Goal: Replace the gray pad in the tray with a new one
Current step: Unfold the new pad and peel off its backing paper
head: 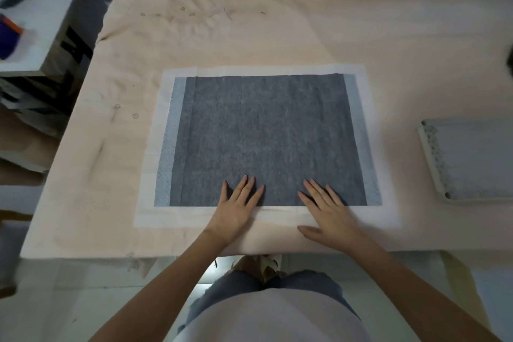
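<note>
A large gray pad [266, 133] with a white border lies unfolded and flat in the middle of the table. My left hand [236, 208] rests palm down on its near edge, fingers spread over the gray part. My right hand [324, 211] lies flat beside it on the same edge, thumb out over the white border. Neither hand holds anything. At the right edge of the table sits a light gray tray [429, 158] with a pale patterned pad [472, 158] lying inside it.
The table is covered with a pinkish cloth [249, 22], stained near the back. A white side table [36, 30] with dark small items stands at the far left. Cluttered fabric and boxes line the far edge.
</note>
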A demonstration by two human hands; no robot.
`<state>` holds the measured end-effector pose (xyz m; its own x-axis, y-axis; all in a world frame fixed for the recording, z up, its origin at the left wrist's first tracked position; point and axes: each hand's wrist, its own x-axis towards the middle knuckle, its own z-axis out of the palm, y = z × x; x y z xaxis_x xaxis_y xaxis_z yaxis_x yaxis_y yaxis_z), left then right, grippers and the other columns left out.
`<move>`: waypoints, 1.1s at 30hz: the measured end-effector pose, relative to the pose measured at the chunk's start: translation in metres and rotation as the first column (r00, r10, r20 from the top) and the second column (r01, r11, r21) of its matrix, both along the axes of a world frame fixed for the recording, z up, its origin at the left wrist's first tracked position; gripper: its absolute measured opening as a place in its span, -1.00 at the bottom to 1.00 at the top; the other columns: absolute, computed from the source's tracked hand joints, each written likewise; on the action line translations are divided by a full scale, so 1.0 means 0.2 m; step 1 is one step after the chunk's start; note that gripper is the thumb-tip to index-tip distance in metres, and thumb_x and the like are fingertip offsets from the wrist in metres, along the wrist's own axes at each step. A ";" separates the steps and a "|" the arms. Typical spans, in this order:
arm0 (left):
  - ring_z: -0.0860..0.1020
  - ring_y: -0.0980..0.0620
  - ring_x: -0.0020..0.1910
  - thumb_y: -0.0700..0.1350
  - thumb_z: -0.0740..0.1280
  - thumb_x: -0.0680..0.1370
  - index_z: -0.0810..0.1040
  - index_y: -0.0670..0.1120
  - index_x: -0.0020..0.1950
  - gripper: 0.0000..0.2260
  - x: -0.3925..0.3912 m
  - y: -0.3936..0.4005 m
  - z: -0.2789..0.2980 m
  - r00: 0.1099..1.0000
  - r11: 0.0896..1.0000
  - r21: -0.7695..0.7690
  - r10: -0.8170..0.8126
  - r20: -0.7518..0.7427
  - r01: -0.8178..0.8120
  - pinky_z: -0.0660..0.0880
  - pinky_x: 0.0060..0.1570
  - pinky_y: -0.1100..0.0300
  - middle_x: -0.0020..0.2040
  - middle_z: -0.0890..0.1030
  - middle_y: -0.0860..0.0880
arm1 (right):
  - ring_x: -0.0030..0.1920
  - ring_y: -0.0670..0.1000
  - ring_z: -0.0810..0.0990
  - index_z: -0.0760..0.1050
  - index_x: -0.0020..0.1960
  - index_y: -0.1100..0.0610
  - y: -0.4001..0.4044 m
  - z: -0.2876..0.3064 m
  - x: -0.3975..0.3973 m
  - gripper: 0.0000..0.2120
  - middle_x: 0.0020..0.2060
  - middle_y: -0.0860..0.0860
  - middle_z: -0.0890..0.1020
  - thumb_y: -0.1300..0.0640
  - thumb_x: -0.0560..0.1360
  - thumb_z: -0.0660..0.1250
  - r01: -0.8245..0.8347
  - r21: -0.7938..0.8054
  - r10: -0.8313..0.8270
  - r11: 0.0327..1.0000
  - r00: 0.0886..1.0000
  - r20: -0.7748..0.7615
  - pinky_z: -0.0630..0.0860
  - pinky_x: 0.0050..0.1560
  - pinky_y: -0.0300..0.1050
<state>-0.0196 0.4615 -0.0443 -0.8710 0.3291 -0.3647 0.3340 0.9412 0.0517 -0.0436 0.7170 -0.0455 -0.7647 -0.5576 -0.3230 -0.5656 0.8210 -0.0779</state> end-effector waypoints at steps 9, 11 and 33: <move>0.56 -0.18 0.19 -0.26 0.35 0.44 0.49 -0.20 0.31 -0.57 0.00 0.01 0.08 0.949 0.992 0.126 0.022 -0.314 0.019 0.50 0.12 -0.20 0.22 0.57 -0.21 | 0.30 0.16 0.49 0.57 0.18 0.20 -0.29 0.05 0.05 -0.34 0.24 0.20 0.55 -0.11 0.17 0.49 0.104 -0.062 -0.115 0.993 0.974 -0.194 0.37 0.30 0.22; 0.62 -0.13 0.08 -0.26 0.52 0.30 0.59 -0.18 0.19 -0.54 0.02 -0.01 0.09 0.941 0.991 0.128 0.019 -0.339 0.026 0.56 0.04 -0.13 0.12 0.63 -0.16 | 0.18 0.12 0.59 0.62 0.10 0.19 -0.33 0.05 0.06 -0.38 0.14 0.16 0.62 -0.02 0.08 0.57 0.105 -0.112 -0.128 0.988 0.966 -0.223 0.48 0.21 0.16; 0.57 -0.18 -0.31 -0.34 0.32 0.28 0.64 -0.20 -0.17 -0.81 0.12 -0.31 0.12 0.840 0.904 0.182 0.427 -0.335 -0.387 0.51 -0.31 0.07 -0.23 0.61 -0.16 | -0.28 0.15 0.63 0.63 -0.20 0.22 -0.21 0.13 0.08 -0.85 -0.29 0.12 0.64 0.33 0.22 0.44 0.368 -0.356 -0.462 0.859 0.856 -0.232 0.56 -0.25 -0.04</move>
<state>0.0036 0.3991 -0.0209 -0.9977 -0.0658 0.0141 -0.0639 0.9921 0.1075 -0.0286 0.6756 -0.0200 -0.9770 -0.1965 0.0834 -0.2108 0.9497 -0.2314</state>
